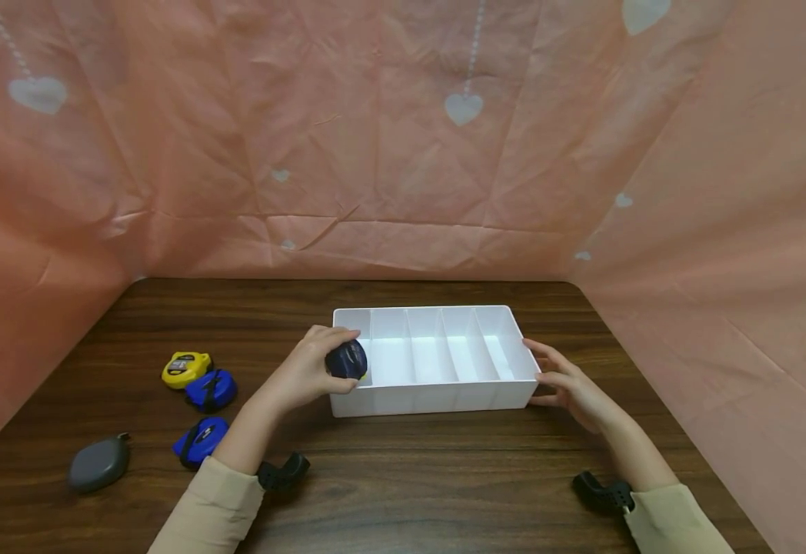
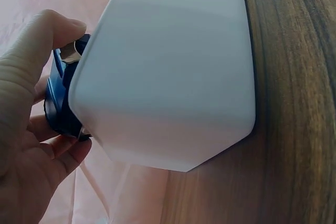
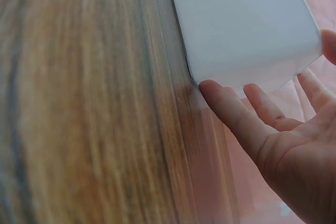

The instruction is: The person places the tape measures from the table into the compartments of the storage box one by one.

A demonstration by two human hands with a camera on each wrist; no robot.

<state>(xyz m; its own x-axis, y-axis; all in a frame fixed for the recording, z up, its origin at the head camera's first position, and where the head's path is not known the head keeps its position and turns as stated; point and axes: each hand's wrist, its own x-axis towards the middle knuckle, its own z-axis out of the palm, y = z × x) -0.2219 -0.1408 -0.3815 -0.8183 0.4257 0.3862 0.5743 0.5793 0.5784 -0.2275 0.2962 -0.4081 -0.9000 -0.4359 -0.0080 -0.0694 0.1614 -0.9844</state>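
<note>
Brn tbl (image 1: 410,477), dk-blu tape msr (image 1: 348,360)

Cloth (image 1: 375,161): creased, pink, nine through twelve to three o'clock
Hearts (image 1: 38,95): pale, one at ten o'clock
Table (image 1: 403,485): brown, grained, at six o'clock

We see plain white box (image 1: 431,398); dark navy tape measure (image 1: 348,359). Yellow tape measure (image 1: 185,372), dark label. Both blue tape measures (image 1: 220,390) vivid, banded with black. Case (image 1: 99,464) dull dark grey. We note dark brown tabletop (image 1: 431,477), streaked wood grain; salmon-pink cloth (image 1: 375,169) patterned with pale hearts (image 1: 464,108), some on dotted lines. Sleeves (image 1: 212,504) plain beige; wrist bands (image 1: 283,472) black.
</note>
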